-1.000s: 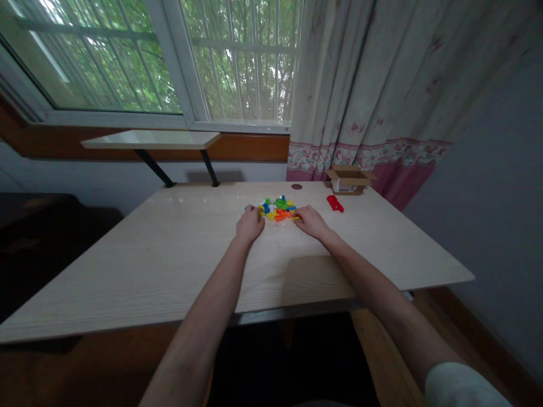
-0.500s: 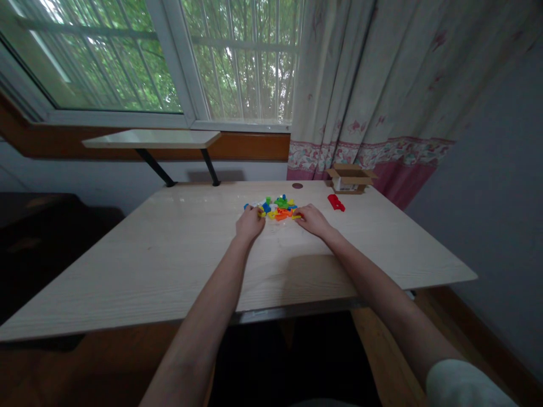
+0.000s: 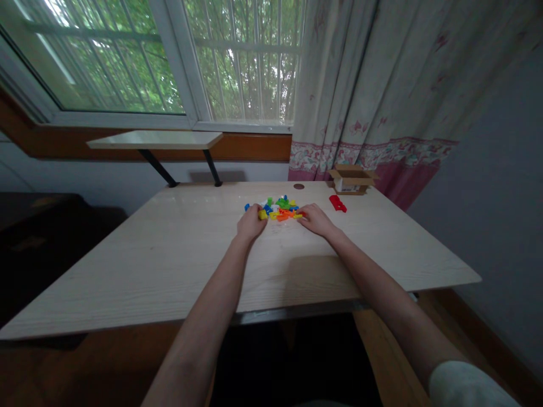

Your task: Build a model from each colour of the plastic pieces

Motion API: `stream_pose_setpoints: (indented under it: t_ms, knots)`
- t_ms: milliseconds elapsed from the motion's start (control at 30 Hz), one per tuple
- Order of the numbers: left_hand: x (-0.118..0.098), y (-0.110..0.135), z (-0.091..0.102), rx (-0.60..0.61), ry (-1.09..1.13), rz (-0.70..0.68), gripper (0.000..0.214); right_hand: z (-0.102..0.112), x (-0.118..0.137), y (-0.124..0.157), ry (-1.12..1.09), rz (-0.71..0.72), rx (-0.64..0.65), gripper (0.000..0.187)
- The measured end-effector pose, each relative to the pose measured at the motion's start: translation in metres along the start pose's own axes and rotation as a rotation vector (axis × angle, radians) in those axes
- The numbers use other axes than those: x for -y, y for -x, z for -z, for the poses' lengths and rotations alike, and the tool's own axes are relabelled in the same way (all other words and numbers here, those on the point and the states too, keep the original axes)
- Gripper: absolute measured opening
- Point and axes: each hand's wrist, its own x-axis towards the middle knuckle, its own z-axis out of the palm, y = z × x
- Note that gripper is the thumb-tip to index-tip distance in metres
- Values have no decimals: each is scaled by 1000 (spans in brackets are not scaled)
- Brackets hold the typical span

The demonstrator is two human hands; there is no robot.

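A small pile of plastic pieces in several colours lies on the table between my hands, with orange pieces [image 3: 285, 215] at its near side and green pieces [image 3: 283, 202] at the back. My left hand [image 3: 251, 222] is closed at the pile's left edge, a yellow plastic piece [image 3: 263, 215] at its fingertips. On the other side, my right hand [image 3: 314, 219] is closed too, its fingertips on a thin yellow plastic piece [image 3: 298, 216] beside the orange ones. Blue pieces [image 3: 267, 209] lie near my left fingers. The pieces are too small to tell their exact kind.
A red plastic piece [image 3: 337, 203] lies to the right, in front of an open cardboard box [image 3: 353, 180] at the table's back edge. A raised shelf [image 3: 155, 139] on black legs stands at the back left. The pale wooden table [image 3: 178, 265] has a round brown cap [image 3: 298, 186] near the curtain.
The yellow piece at my left fingertips shows more fully now. My right hand stays at the pile's right edge, on the thin yellow piece. The whole view has shifted slightly.
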Motion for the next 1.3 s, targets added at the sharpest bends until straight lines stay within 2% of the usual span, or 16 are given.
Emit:
stream_pose_setpoints:
  t_ms: [100,200,267,333,433,500,567,700,800,867,1033,1100,1200,1300]
  knots:
    - [2,-3,-4,-73,143,13,32,2,1,0,0,-10,-32,17]
    - [-3,-7,-4,-155,515,128,31,4,4,0,-10,-9,-64,18]
    - [-9,-8,-1,-128,853,224,29,5,6,0,-24,1,-87,19]
    - [-15,-8,4,-48,1152,277,29,5,8,0,-32,8,-98,19]
    - [-18,-8,8,53,1360,320,29,6,9,0,-33,14,-88,19]
    - [-17,-8,7,66,1324,357,28,5,9,0,-35,16,-80,20]
    - [-14,-9,4,36,1151,362,27,4,9,0,-38,16,-79,21]
    - [-8,-8,2,-67,625,202,30,2,7,0,-38,16,-88,21]
    - [-6,-6,1,-50,413,91,30,2,6,1,-40,25,-106,21]
    - [-6,-7,-2,-2,460,55,32,3,7,1,-46,26,-112,22]
    - [-14,-7,-14,145,957,26,39,7,21,-1,-98,75,-100,31]
    - [-20,-4,-16,201,1083,-8,43,8,31,-1,-126,113,-111,37]
    - [-26,1,-14,277,1112,-54,48,8,44,-3,-142,126,-141,41]
    - [-29,4,-11,298,1116,-67,51,7,51,-3,-142,118,-132,41]
